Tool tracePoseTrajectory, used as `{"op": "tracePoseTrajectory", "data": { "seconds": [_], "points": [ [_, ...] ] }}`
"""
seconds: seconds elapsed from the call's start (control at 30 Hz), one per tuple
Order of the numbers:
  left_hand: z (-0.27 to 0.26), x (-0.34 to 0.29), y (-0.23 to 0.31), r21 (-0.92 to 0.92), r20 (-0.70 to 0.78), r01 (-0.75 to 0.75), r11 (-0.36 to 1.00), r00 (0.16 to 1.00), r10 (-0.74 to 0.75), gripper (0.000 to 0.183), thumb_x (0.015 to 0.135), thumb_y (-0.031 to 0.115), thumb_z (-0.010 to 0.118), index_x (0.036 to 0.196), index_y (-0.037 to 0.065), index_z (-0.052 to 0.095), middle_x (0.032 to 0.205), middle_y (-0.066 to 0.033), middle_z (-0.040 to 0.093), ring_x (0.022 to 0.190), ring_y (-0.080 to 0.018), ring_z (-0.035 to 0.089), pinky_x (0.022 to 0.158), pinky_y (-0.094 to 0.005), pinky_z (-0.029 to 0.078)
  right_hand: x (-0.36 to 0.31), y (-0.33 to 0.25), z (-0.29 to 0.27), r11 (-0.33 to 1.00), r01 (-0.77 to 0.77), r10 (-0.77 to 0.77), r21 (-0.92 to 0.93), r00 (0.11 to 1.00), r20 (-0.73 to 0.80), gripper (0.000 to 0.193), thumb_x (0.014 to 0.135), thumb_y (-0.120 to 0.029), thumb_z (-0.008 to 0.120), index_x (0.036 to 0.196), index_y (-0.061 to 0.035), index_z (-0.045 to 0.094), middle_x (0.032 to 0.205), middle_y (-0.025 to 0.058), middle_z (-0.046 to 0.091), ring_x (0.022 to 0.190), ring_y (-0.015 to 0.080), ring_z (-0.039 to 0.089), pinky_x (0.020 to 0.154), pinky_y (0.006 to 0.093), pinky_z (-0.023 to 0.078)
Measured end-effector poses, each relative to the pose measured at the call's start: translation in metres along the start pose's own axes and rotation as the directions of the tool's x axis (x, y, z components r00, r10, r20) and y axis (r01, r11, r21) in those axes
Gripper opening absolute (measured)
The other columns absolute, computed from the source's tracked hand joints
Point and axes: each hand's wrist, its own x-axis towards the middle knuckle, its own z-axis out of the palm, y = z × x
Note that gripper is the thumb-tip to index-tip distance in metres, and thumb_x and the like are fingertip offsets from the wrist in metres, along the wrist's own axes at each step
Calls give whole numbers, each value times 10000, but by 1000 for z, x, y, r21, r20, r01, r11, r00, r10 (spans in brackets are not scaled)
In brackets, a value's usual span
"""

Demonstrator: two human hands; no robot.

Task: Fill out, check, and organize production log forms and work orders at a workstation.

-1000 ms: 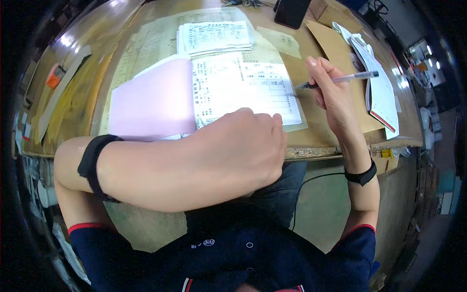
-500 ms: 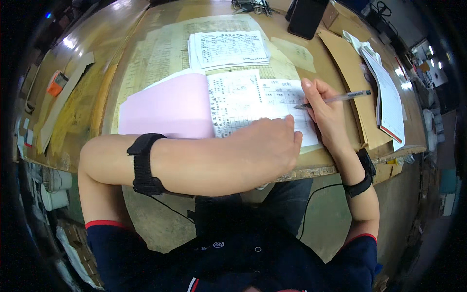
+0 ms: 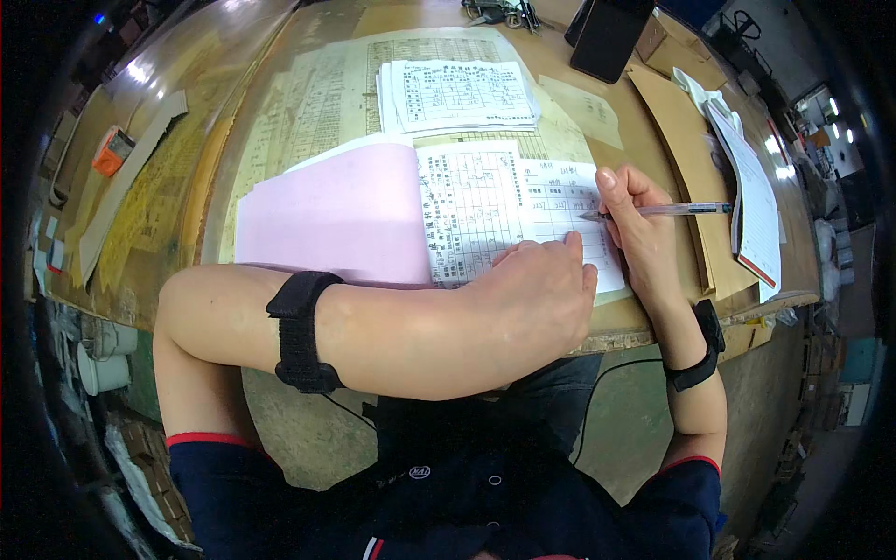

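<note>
My right hand [image 3: 644, 224] grips a clear pen [image 3: 691, 208], its tip at a white form sheet [image 3: 560, 194] with a printed grid and handwriting. On the lower part of that sheet rests my left hand [image 3: 541, 285], knuckles up and fingers lying on the paper, holding nothing; some of them are hidden under the hand. Left of it lies a printed form page [image 3: 471, 201]. A pink sheet [image 3: 331, 215] is folded over to the left, its lower edge behind my left forearm. Both wrists wear black straps.
Farther back lies a stack of filled-in forms [image 3: 457, 98]. A black phone [image 3: 611, 42] leans upright at the back right. Brown cardboard [image 3: 677, 149] and a pad of papers [image 3: 747, 205] lie at the right. An orange tape measure [image 3: 112, 152] sits at the far left, beside a cardboard strip [image 3: 131, 191].
The view has shifted slightly, so the papers sit a little farther right and lower. The pen lies more level in my right hand. My left hand stays on the sheet.
</note>
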Motion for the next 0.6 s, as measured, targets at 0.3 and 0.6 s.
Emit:
{"op": "tracePoseTrajectory", "data": {
  "seconds": [0.3,0.6],
  "points": [
    [-1,1,-1,72,8,-21,997,1000,20,505,752,114,574,1195,-130,553,1171,-366,565,774,-259,637,602,-323,521,1,2,2,996,15,-12,84,999,-39,401,917,-265,684,628,-116,449,602,-94,404,559,1,305,478,195,219],
    [-2,2,-3,77,26,-56,995,998,54,528,751,115,577,1221,-121,534,1202,-344,556,771,-248,617,611,-323,509,5,15,0,991,128,-128,44,992,-1,399,915,-226,684,630,-96,437,599,-104,380,551,-1,273,462,205,196]
  ]
}}
